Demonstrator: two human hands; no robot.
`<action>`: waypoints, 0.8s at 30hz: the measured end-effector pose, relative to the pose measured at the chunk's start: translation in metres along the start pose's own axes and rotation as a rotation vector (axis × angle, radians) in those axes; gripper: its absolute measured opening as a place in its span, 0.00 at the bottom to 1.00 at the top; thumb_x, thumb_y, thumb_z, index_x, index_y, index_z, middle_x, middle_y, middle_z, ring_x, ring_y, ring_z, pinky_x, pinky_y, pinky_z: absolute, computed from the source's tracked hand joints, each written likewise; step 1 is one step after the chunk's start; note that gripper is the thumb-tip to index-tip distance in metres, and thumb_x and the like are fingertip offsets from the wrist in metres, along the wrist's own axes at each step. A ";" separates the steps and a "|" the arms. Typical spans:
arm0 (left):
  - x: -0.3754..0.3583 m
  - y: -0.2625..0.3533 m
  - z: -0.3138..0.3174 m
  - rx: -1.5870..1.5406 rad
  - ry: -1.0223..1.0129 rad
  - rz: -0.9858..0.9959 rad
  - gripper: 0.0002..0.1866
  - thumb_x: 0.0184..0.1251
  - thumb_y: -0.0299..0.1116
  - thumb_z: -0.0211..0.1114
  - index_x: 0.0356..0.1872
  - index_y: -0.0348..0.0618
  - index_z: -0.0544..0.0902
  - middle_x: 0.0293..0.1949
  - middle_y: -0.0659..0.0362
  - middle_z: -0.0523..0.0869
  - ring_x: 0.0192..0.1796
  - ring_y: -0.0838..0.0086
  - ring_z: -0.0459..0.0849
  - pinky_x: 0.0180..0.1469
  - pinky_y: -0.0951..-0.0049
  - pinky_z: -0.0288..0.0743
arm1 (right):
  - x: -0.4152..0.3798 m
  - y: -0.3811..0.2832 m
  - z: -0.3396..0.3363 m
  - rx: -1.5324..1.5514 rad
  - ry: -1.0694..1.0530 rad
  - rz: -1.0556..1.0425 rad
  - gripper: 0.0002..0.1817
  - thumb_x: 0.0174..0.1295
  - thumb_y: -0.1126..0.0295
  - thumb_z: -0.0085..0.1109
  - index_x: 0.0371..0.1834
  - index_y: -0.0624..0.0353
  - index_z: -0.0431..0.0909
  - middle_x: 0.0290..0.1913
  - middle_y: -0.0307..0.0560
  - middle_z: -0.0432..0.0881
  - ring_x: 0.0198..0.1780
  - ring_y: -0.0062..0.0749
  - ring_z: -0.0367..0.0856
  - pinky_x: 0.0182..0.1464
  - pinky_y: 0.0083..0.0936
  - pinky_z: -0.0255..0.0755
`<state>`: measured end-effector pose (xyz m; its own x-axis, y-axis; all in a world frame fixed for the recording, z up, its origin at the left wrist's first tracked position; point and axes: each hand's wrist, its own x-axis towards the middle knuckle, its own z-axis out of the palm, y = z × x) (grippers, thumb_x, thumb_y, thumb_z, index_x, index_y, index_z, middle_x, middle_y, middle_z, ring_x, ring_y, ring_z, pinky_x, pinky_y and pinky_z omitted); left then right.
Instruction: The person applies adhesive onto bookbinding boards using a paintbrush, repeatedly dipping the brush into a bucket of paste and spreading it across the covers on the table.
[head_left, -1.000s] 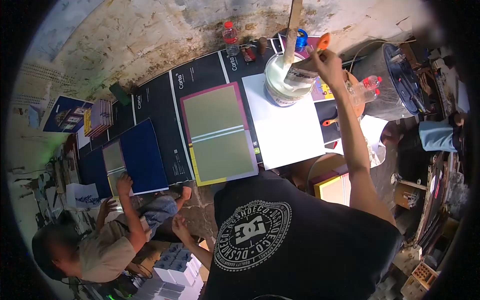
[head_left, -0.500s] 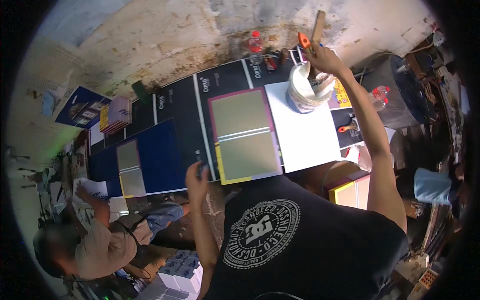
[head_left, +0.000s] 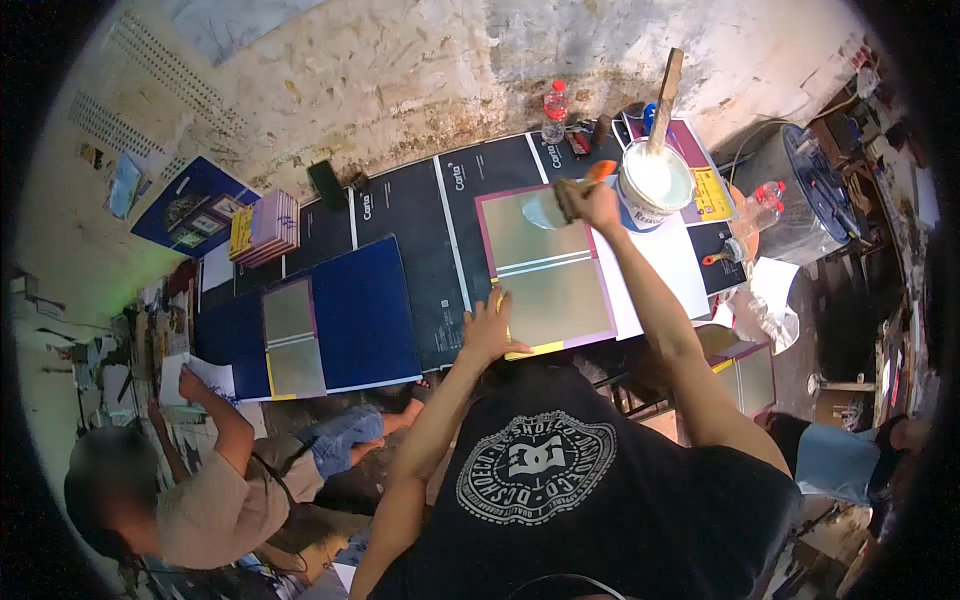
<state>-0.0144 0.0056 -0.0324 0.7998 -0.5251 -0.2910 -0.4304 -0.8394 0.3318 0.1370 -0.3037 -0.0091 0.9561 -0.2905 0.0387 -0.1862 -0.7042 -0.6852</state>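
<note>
My right hand grips a wide paintbrush with an orange handle. Its bristles meet the upper part of a grey-beige cover board with maroon and yellow edges. Beside the bristles, a pale, wet-looking patch shows on the board. My left hand rests at the board's lower left edge, fingers spread. Just right of my right hand stands a white bucket holding white liquid, with a wooden stick upright in it. A white sheet lies under the bucket and beside the board.
A dark blue sheet with a smaller cover board lies leftward, near a stack of booklets. A bottle stands by the wall. A second brush lies at right. Another person works at lower left.
My right hand has brought the brush from above the bucket down left onto the board. My left hand has moved right onto the board's edge. The wooden stick now stands upright in the bucket.
</note>
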 end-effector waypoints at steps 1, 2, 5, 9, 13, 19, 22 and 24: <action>0.001 -0.003 0.000 -0.003 0.012 0.011 0.71 0.30 0.74 0.76 0.78 0.46 0.57 0.78 0.50 0.53 0.68 0.44 0.69 0.59 0.34 0.67 | -0.010 0.004 -0.021 0.021 0.050 0.089 0.22 0.59 0.52 0.70 0.30 0.65 0.86 0.25 0.55 0.85 0.28 0.42 0.86 0.34 0.37 0.77; -0.001 -0.003 0.001 -0.011 0.021 0.020 0.71 0.30 0.74 0.76 0.77 0.45 0.57 0.78 0.50 0.53 0.67 0.44 0.69 0.59 0.35 0.67 | -0.023 0.016 -0.034 0.076 0.144 0.085 0.25 0.59 0.49 0.69 0.31 0.66 0.86 0.26 0.54 0.86 0.29 0.35 0.85 0.34 0.35 0.77; -0.006 -0.005 0.009 -0.087 0.126 0.043 0.70 0.32 0.73 0.77 0.77 0.42 0.58 0.78 0.49 0.54 0.67 0.45 0.70 0.59 0.36 0.67 | -0.069 0.042 -0.072 0.533 0.243 0.112 0.21 0.60 0.55 0.70 0.38 0.68 0.86 0.28 0.49 0.87 0.30 0.25 0.84 0.34 0.29 0.77; -0.016 -0.001 0.010 -0.156 0.183 0.053 0.68 0.35 0.70 0.78 0.75 0.39 0.58 0.77 0.49 0.56 0.67 0.45 0.70 0.59 0.36 0.68 | -0.135 -0.002 -0.066 0.572 0.434 0.034 0.17 0.60 0.61 0.70 0.39 0.67 0.84 0.29 0.48 0.87 0.32 0.21 0.82 0.36 0.26 0.76; -0.017 0.006 0.003 -0.135 0.074 0.026 0.64 0.40 0.66 0.78 0.75 0.38 0.58 0.76 0.50 0.56 0.68 0.46 0.70 0.59 0.35 0.68 | -0.177 -0.040 -0.019 0.356 0.113 0.021 0.16 0.61 0.59 0.69 0.37 0.63 0.83 0.28 0.50 0.84 0.29 0.30 0.83 0.37 0.30 0.77; -0.018 0.005 0.003 -0.152 0.068 0.013 0.64 0.40 0.63 0.80 0.75 0.39 0.56 0.78 0.51 0.53 0.69 0.46 0.69 0.58 0.32 0.68 | -0.166 0.001 -0.023 -0.185 -0.040 0.119 0.13 0.60 0.61 0.69 0.28 0.59 0.81 0.27 0.49 0.81 0.30 0.44 0.83 0.33 0.37 0.75; -0.021 0.004 0.007 -0.177 0.066 -0.003 0.65 0.40 0.62 0.81 0.76 0.40 0.55 0.79 0.52 0.52 0.70 0.47 0.69 0.58 0.31 0.69 | -0.174 -0.012 -0.029 -0.302 0.217 -0.430 0.11 0.55 0.66 0.67 0.40 0.55 0.82 0.32 0.52 0.84 0.34 0.49 0.84 0.39 0.42 0.78; -0.020 0.003 0.006 -0.228 0.065 0.000 0.66 0.39 0.61 0.82 0.76 0.40 0.54 0.79 0.53 0.51 0.71 0.47 0.68 0.59 0.33 0.69 | -0.193 -0.004 0.014 -0.215 0.007 -0.519 0.16 0.52 0.71 0.66 0.46 0.52 0.82 0.34 0.51 0.83 0.36 0.53 0.83 0.45 0.45 0.77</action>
<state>-0.0342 0.0123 -0.0313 0.8284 -0.5084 -0.2352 -0.3302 -0.7823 0.5281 -0.0436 -0.2359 -0.0241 0.9331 0.1261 0.3368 0.2661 -0.8720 -0.4110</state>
